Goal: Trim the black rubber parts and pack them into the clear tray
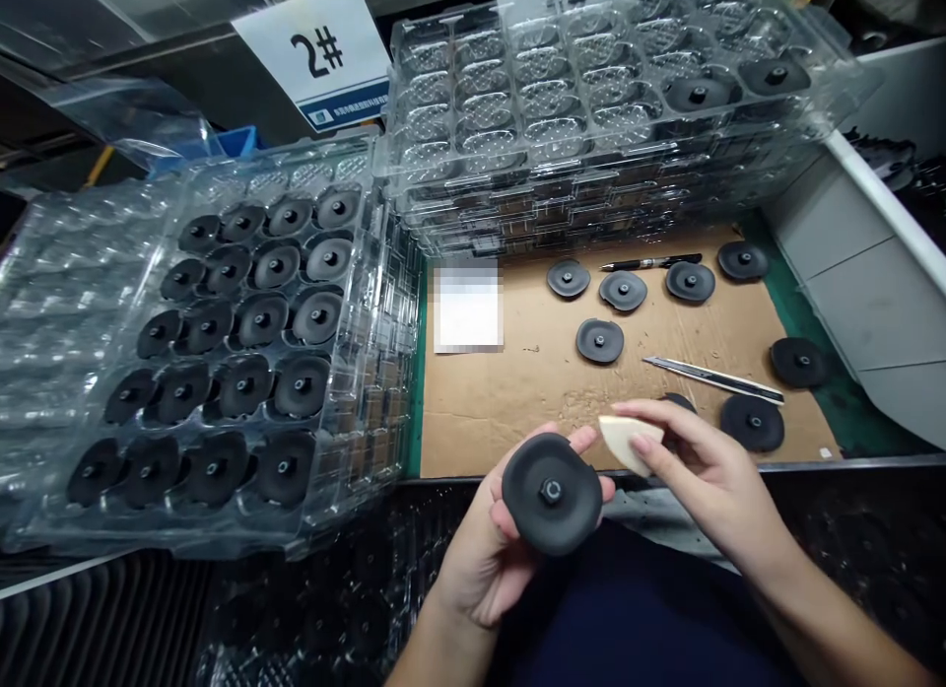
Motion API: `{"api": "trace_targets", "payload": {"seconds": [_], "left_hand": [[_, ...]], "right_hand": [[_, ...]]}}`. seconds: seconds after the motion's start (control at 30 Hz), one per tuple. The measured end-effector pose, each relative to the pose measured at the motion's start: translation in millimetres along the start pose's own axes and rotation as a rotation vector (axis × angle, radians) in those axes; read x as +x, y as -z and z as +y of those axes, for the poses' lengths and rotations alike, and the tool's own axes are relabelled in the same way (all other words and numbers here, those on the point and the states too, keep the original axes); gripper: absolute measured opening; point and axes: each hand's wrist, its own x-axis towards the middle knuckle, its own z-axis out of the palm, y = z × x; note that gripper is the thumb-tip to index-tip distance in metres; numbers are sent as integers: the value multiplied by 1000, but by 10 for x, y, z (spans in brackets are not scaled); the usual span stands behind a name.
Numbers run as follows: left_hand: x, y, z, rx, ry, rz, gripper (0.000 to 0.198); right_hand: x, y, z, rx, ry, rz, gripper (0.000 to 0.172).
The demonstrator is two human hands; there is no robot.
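Left of the cardboard (503,401), a tray (251,531) holds five rows of discs (258,317), which I judge done. Behind the cardboard, the back tray (547,135) shows just two at its right end. By the cardboard's near edge, my left hand (499,559) grips the disc (553,505) in progress; my right hand (699,460) pinches a sponge (619,443) just apart from it. Around the cardboard's right half, loose discs (623,291) seem left to do.

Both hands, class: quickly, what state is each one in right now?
Left hand: holding a black disc, hub facing up.
Right hand: closed, pinching a cream wedge.
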Motion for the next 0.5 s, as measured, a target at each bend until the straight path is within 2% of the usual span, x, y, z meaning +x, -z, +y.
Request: {"api": "trace_targets", "payload": {"seconds": [0.1,0.17,0.23,0.3,0.4,0.47,0.5], "left_hand": [[18,49,3,-23,23,-50,60],[23,54,7,-29,20,-66,59],[15,32,0,-27,8,-66,58],[-3,-2,-31,-15,-6,-42,60],[-35,-33,-113,21,-26,10,60],[-48,-23,-167,61,-51,62,58],[-51,-13,-186,83,-63,85,57]], "right_hand": [[-101,-30,225,23,-157,-53,24],[-124,-20,277,-4,-178,-88,25],[-127,29,201,-50,-145,-75,25],[-125,90,7,-108,-37,19,23],[-115,102,-357,-206,294,141,26],[-94,36,-531,-243,558,79,31],[-79,-7,-582,-253,646,21,31]]}}
